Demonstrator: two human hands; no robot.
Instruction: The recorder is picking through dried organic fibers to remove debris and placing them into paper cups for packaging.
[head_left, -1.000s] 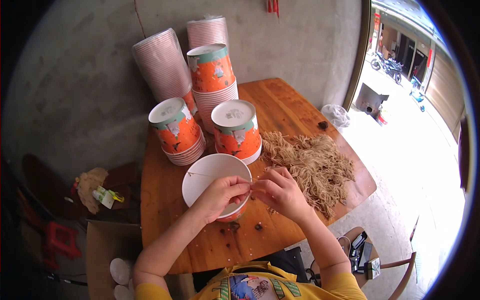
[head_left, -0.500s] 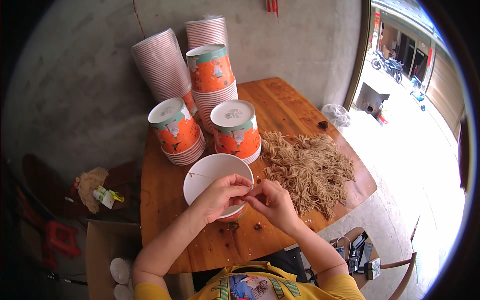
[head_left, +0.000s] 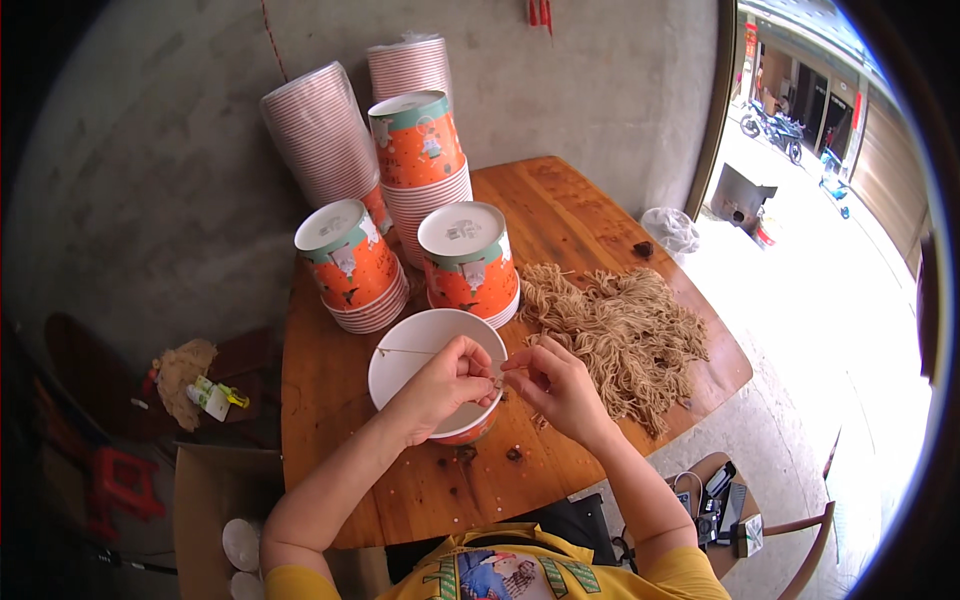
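A white-lined paper bucket (head_left: 400,375) stands upright near the table's front edge. From its left rim a thin tan cord (head_left: 408,351) runs across the mouth to my hands. My left hand (head_left: 455,385), above the bucket's right half, is closed in a pinch on the cord. Close beside it, over the right rim, my right hand (head_left: 553,385) pinches too, thumb against fingers, at the cord's end. Exactly how the cord lies between the fingertips is hard to see. A loose heap of tan cords (head_left: 625,345) lies just right of my right hand.
Behind the bucket stand upside-down orange bucket stacks (head_left: 470,280), (head_left: 350,265) and a taller stack (head_left: 425,150). Wrapped stacks (head_left: 320,130) lean by the wall. An open carton (head_left: 215,480) is at lower left, a wooden chair (head_left: 800,560) with small items at lower right.
My hands have shifted slightly, with the left fingers lifted and the fingertips a little farther apart. The cord across the bucket shows straighter than before.
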